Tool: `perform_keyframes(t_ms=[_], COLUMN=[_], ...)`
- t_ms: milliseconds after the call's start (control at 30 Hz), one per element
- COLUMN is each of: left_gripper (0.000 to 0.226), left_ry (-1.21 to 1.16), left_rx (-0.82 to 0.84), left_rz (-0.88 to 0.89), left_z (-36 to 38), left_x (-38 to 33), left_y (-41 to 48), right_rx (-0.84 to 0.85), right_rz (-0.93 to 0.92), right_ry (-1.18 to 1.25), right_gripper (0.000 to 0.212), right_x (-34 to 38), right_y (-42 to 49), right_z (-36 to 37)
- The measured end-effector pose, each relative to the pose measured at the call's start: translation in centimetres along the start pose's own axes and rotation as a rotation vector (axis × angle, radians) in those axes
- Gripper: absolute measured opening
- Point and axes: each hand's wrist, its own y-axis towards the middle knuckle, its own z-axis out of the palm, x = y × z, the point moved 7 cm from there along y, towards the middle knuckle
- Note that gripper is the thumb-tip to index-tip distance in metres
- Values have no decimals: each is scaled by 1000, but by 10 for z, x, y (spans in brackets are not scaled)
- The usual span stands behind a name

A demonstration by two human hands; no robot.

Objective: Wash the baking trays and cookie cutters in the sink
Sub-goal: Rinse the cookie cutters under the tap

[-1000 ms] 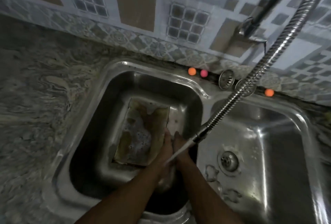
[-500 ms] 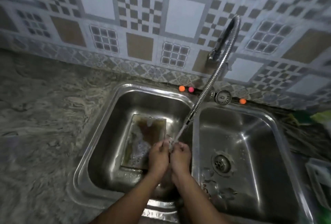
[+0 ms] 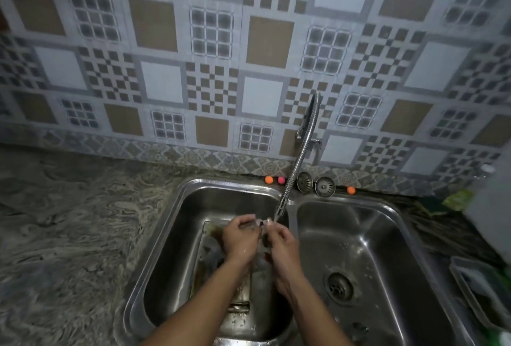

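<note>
In the left basin of the steel double sink, a soiled baking tray lies flat, partly hidden by my arms. Above it, my left hand and my right hand meet, fingers curled. Together they pinch a small metal piece, too small and blurred to name for sure. It sits right under the nozzle of the flexible tap hose. Whether water is running is hard to see.
Two sink strainers and small orange and pink balls sit on the back ledge. The right basin shows its drain. A grey tub and a green packet lie on the right counter. Stone counter spreads left.
My hands have lifted off the tray and come up to the hose nozzle with the small piece between them. The view has pulled back and tilted up the wall.
</note>
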Motion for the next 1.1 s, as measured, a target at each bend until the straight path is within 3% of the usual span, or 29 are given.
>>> perform_keyframes(t_ms=[100,233,367,467,667,867,1000,1100], left_gripper=[24,20,18,18,19,27,33,43], left_ry=[-56,-110,-96,-102,-154,-130,-57,-119], left_rx=[5,129,227,299,374,307,248,234], left_rz=[10,4,-21,-13,-1,-89,-124,-167], left_z=[1,11,20,31,37,33,28,27], left_x=[-12,-24,-20,-24,-16,-6,-1,2], left_y=[-3,-3,2,3,2,8,14,17], right_rx=[-37,-5,-6,-19,47,-72,-55,-65], right_rz=[62,72,95,175,201,-5,-70,-264], right_ry=[99,185,254,259,451,177,-20,-301], right_gripper=[12,18,30,51,30,51,49,44], right_x=[-4,-2,-3,0,-6,1,-5,2], right_y=[1,8,8,13,18,28,28,30], right_z=[-3,-5,-7,-2,8,5,2,2])
